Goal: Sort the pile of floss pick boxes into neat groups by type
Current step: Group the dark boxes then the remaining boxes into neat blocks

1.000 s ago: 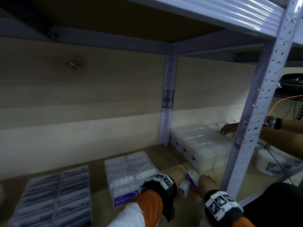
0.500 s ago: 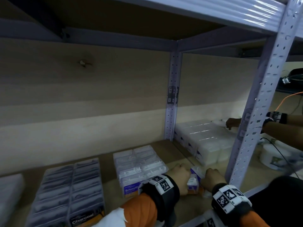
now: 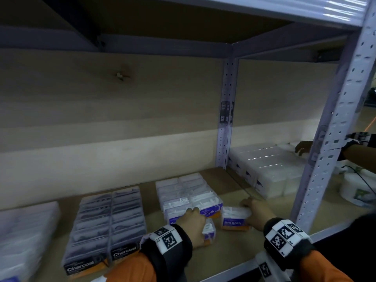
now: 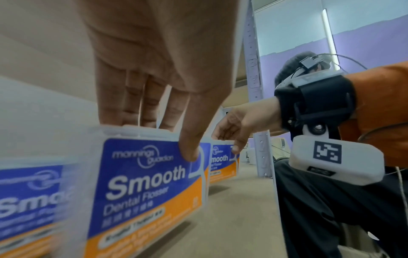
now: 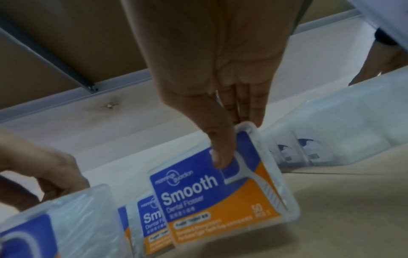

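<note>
On the wooden shelf (image 3: 234,253) stand sorted groups: black Charcoal boxes (image 3: 105,224) on the left and blue-orange Smooth boxes (image 3: 189,196) in the middle. My left hand (image 3: 193,218) grips one Smooth box (image 4: 150,192) from above, thumb on its label, just in front of the Smooth group. My right hand (image 3: 252,210) pinches a second Smooth box (image 3: 234,218) by its top, right of that group; in the right wrist view this box (image 5: 220,200) looks tilted. The two held boxes are a little apart.
A blurred pale stack (image 3: 24,231) lies at the far left. A white perforated upright (image 3: 329,139) stands right of my hands. Beyond a divider post (image 3: 225,119), the neighbouring bay holds white boxes (image 3: 264,169), where another person's hand (image 3: 303,147) reaches.
Both hands have moved their Smooth boxes from the gap near the upright towards the Smooth group, and the two boxes have come apart. My view has swung left, showing the Charcoal labels.
</note>
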The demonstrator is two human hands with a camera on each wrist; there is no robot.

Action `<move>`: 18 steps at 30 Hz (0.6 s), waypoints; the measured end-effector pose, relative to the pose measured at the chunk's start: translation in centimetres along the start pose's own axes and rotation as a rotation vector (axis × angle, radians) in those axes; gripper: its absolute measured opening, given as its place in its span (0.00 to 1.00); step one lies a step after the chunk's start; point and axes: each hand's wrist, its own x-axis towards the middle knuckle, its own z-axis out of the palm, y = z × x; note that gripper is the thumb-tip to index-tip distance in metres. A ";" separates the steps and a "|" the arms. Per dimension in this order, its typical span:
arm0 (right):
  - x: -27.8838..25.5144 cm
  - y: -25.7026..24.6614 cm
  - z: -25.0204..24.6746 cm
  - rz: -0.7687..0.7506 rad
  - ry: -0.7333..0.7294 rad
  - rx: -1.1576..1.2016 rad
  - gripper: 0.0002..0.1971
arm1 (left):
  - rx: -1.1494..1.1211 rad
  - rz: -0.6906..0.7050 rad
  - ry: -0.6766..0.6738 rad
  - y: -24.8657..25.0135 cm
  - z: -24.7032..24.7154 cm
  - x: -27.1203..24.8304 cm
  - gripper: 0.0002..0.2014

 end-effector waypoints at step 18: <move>1.6 -3.9 2.7 0.123 -0.100 0.911 0.15 | 0.030 -0.075 0.001 -2.6 1.6 0.8 0.23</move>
